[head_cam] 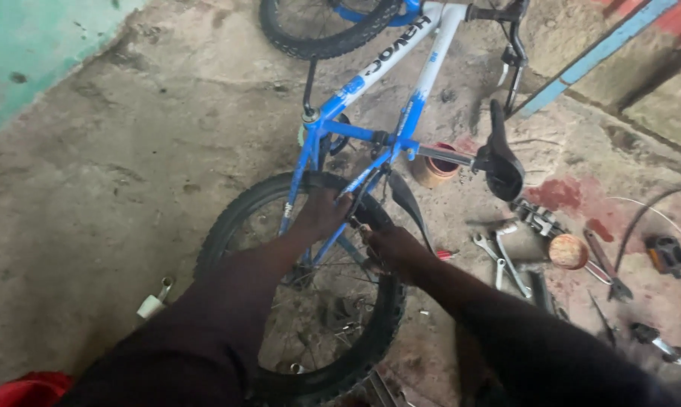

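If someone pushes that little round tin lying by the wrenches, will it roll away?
Probably not far: the round tin seems to lie flat on the rough concrete floor, so it would likely slide. It looks small, so probably light. Wrenches beside it might block it.

You're down on the floor of a rough bicycle repair workshop: stained, cracked concrete floor, a blue and white bicycle lying on it, steel spanners and pliers scattered beside a loose black pedal, and a small clay-coloured pot.
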